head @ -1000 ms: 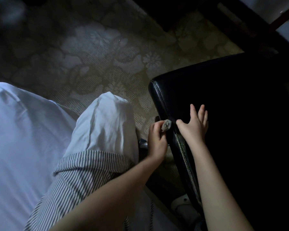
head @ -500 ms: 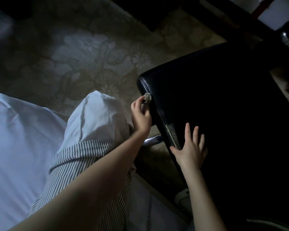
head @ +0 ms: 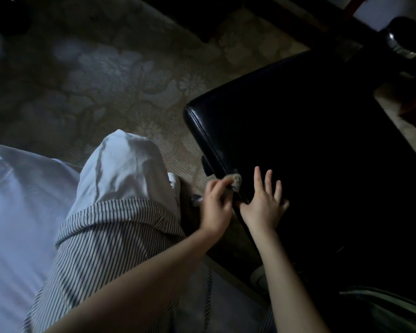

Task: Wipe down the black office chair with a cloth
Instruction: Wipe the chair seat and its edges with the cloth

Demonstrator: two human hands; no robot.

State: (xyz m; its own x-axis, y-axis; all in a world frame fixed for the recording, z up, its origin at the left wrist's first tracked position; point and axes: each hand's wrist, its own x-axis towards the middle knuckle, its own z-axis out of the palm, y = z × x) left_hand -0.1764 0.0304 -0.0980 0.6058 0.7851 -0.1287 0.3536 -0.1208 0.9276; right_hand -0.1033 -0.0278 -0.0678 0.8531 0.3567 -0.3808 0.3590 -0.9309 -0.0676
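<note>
Since half a second ago, the left hand (head: 215, 207) has slid back from the seat's corner along the side seam, and it now sits just beside the right hand (head: 265, 205). It is smeared by motion, and its curled fingers pinch a cloth (head: 236, 179), of which only a small grey wad shows past the fingertips, pressed on the edge of the chair (head: 310, 131). The right hand has not shifted on the seat: it lies flat just right of the grip, fingers straight and spread, thumb nearly touching the left hand. Below the grip both forearms run out of view. Left of it are a striped hem (head: 101, 239) and a bent knee (head: 125, 169) in pale cloth. A shiny metal bit (head: 197, 200) peeks out just left of the left hand, mostly hidden. Beyond the grip the seat is so dark that only its stitched front corner reads. Farther off lies a patterned carpet (head: 106, 75), and a glossy dark knob (head: 407, 36) at the far right is too dim to identify.
</note>
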